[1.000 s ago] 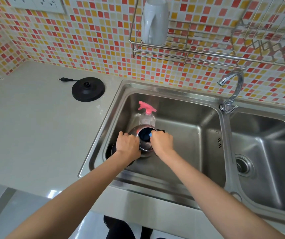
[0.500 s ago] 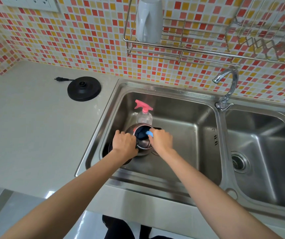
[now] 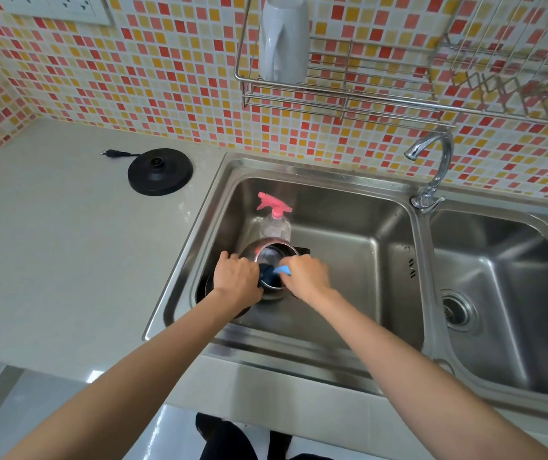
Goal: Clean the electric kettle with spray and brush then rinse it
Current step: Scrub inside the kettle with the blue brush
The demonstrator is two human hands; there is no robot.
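Note:
The steel electric kettle stands open-topped in the left sink basin. My left hand grips its near-left rim. My right hand holds a blue brush whose dark head reaches down into the kettle's mouth. A clear spray bottle with a pink trigger stands upright just behind the kettle, apart from both hands. The kettle's lower body is hidden by my hands.
The black kettle base with its plug lies on the counter left of the sink. A tap stands between the basins; the right basin has a drain. A wire rack holding a white cup hangs overhead.
My right hand has shifted a little toward me with the brush inside the kettle. The left hand keeps its hold on the rim. The camera tilted slightly.

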